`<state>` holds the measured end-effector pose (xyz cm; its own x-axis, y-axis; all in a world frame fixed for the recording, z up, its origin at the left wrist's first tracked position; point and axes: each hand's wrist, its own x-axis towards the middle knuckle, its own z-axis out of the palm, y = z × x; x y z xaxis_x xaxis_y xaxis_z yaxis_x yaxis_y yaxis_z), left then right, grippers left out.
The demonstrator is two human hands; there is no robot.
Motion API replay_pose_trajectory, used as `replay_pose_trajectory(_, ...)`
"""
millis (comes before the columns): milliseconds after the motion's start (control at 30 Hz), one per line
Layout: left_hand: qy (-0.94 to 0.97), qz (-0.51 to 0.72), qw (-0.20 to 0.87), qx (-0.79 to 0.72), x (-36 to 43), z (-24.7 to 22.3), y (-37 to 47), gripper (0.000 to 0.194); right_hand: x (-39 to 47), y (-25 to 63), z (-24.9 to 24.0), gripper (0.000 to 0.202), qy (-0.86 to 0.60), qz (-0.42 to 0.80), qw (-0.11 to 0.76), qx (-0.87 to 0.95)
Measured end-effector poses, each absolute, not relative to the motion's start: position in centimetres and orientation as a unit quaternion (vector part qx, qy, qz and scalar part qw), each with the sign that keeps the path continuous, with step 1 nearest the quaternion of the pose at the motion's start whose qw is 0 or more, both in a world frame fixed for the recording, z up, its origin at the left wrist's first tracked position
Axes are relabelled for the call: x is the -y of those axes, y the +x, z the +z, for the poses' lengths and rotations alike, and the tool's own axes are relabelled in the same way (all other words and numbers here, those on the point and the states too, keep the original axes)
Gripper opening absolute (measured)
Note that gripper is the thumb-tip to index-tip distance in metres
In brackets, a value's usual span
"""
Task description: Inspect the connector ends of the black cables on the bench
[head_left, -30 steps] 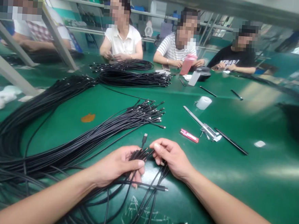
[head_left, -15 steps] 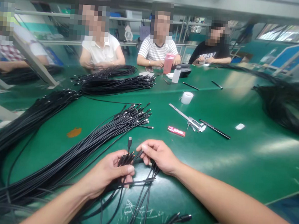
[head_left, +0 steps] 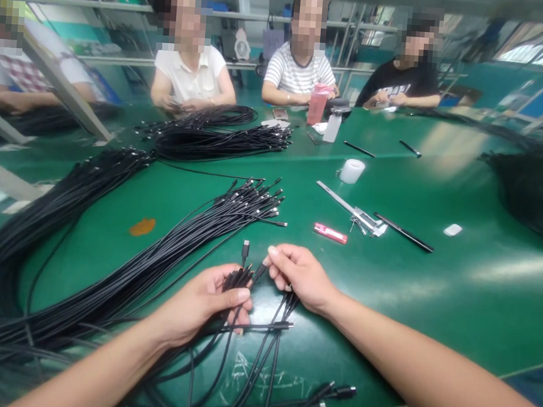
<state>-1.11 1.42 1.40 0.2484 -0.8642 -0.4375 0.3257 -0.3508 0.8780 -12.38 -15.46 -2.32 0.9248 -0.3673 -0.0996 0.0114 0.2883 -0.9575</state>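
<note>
My left hand [head_left: 202, 301] is closed round a bundle of black USB cable ends [head_left: 237, 279], their plugs pointing up between thumb and fingers. One plug with a metal tip [head_left: 245, 249] stands higher than the others. Just to the right, my right hand [head_left: 301, 277] pinches a single black cable plug [head_left: 260, 270] between thumb and forefinger. More cables [head_left: 266, 346] hang beneath my right hand, their upper ends partly hidden by it. Another plug [head_left: 284, 325] sticks out sideways below my left hand.
A long bundle of black cables [head_left: 180, 240] lies left of my hands, with further coils [head_left: 220, 141] behind. A red-and-white packet [head_left: 330, 233], a caliper [head_left: 352, 210], a black pen [head_left: 404, 232] and a tape roll [head_left: 352, 171] lie ahead. Several people sit across the green table [head_left: 431, 308].
The view has shifted, so the table's things appear farther right and higher. My right hand has drawn its plug slightly up and away from the bundle; my left hand keeps its grip.
</note>
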Motion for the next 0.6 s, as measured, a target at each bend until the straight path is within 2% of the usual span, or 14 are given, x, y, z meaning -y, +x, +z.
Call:
replay_pose_trajectory(167,0.580,-0.572,0.534,0.227,-1.45,1.22,-1.09,0.033,15.31,-12.44,-2.54,0.037,-0.553,-0.146,0.812,-0.118)
replay_pose_trajectory(300,0.583,-0.570,0.528,0.237,-1.50,0.94,-0.98,0.031,15.08,-12.70,-2.30,0.047,-0.556,-0.108,0.818,-0.101)
replay_pose_trajectory(467,0.588,-0.572,0.522,0.233,-1.46,1.07,-0.99,0.033,14.96,-12.89,-2.06,0.034,-0.619,-0.090,0.774,-0.100)
replay_pose_trajectory(600,0.589,-0.561,0.532,0.236,-1.35,1.76,-0.87,0.032,15.09,-12.93,-1.87,0.040,-0.652,-0.134,0.741,-0.092)
